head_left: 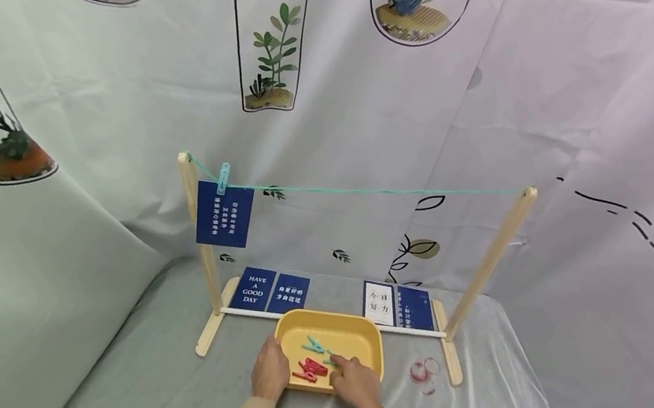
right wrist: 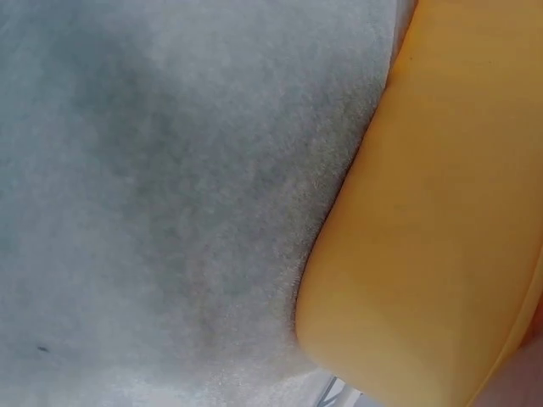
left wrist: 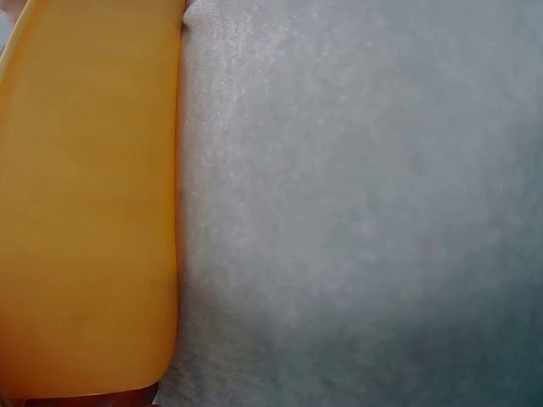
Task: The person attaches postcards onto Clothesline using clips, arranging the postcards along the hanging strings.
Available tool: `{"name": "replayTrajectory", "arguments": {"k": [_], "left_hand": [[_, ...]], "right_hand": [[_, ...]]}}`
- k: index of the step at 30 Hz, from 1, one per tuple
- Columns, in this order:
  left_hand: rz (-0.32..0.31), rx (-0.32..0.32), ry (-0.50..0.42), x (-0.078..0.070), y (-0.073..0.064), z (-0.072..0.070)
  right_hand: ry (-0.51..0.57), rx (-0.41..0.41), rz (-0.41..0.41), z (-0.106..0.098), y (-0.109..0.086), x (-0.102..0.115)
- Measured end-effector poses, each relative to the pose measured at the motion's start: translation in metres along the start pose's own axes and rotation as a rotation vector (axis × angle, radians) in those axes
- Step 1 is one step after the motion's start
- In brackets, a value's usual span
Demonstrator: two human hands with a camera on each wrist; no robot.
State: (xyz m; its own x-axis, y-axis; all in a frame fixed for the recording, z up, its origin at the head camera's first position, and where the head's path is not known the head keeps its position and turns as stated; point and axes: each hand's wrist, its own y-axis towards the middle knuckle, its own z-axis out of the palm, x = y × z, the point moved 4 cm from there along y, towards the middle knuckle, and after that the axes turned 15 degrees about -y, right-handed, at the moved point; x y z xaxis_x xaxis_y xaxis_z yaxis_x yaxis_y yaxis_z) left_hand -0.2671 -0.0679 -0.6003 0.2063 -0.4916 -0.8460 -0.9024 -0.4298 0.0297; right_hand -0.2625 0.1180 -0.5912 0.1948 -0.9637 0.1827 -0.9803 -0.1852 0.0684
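A yellow tray (head_left: 372,334) sits on the grey cloth in the head view, its outer wall filling one side of both wrist views. My left hand (head_left: 270,370) grips its left rim. Over the tray's right side reaches my right hand (head_left: 358,384), index fingertip on a teal clothespin (head_left: 329,361) partly hidden by the fingers. Another teal clothespin (head_left: 314,345) and several red clothespins (head_left: 314,367) lie inside. Behind stands a wooden frame (head_left: 493,260) strung with a green cord (head_left: 366,190). One teal clothespin (head_left: 223,178) holds a blue card (head_left: 223,216) on that cord.
Two blue cards (head_left: 254,289) lie behind the frame's white crossbar (head_left: 250,313) at left. A white-faced card (head_left: 379,303) and a blue one (head_left: 415,309) lie at right. Pinkish rings (head_left: 424,371) rest right of the tray. A printed curtain (head_left: 335,143) hangs behind.
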Motion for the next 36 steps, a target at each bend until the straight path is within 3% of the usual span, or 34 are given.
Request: {"name": "replayTrajectory", "arguments": {"k": [6, 14, 22, 36], "left_hand": [[-0.002, 0.022, 0.029, -0.0009, 0.0027, -0.0011], [0.012, 0.051, 0.15, -0.0016, 0.0053, -0.0031], [-0.024, 0.048, 0.193, -0.0065, 0.0058, 0.0015], [-0.041, 0.022, 0.186, -0.0074, 0.0052, 0.0033]], "right_hand": [[-0.005, -0.006, -0.006, -0.0042, 0.0004, 0.0009], [0.002, -0.004, 0.012, -0.0034, -0.0035, 0.0022], [0.037, -0.169, 0.082, -0.0027, -0.0056, -0.0006], [0.056, -0.247, 0.141, -0.0008, -0.0064, -0.002]]}}
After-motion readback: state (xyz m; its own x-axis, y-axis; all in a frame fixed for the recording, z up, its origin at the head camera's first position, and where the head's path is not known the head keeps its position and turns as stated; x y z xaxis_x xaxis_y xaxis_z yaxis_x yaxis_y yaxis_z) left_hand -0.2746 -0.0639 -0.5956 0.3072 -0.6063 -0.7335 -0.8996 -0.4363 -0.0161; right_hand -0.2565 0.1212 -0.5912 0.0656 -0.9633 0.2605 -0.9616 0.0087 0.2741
